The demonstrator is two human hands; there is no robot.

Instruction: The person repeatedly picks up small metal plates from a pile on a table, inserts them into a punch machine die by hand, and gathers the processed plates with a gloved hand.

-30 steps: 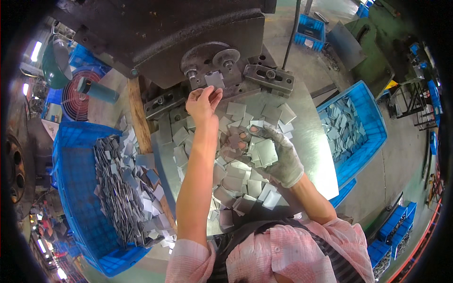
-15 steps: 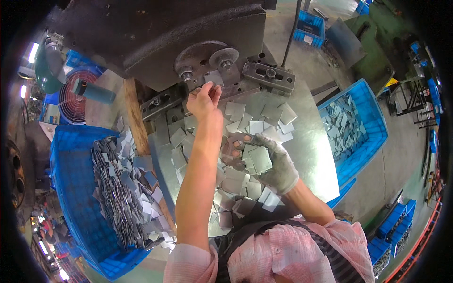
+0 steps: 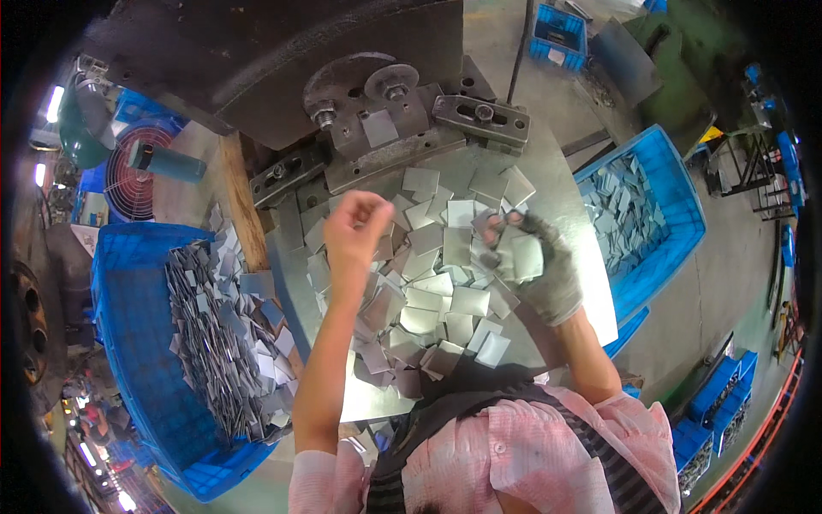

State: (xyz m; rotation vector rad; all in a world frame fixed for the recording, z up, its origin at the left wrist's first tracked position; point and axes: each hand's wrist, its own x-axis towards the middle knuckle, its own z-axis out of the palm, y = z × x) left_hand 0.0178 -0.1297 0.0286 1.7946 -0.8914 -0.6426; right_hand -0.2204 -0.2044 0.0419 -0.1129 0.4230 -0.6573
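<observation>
My bare left hand is over the left part of the metal table, fingers curled in and no plate showing in them. My right hand wears a grey glove with bare fingertips and grips a few square metal plates on the right side. Beneath and between my hands, many loose square metal plates lie scattered and overlapping. Beyond my left hand, a single plate lies in the die of the press, with neither hand touching it.
The dark press body rises at the far side, with clamp bars bolted beside the die. A large blue bin heaped with plates stands left, next to a wooden board. Another blue bin with plates stands right. A fan is far left.
My left hand has drawn back from the die toward me, leaving a plate there. My right hand has moved right and slightly away from me with its plates, uncovering more of the pile.
</observation>
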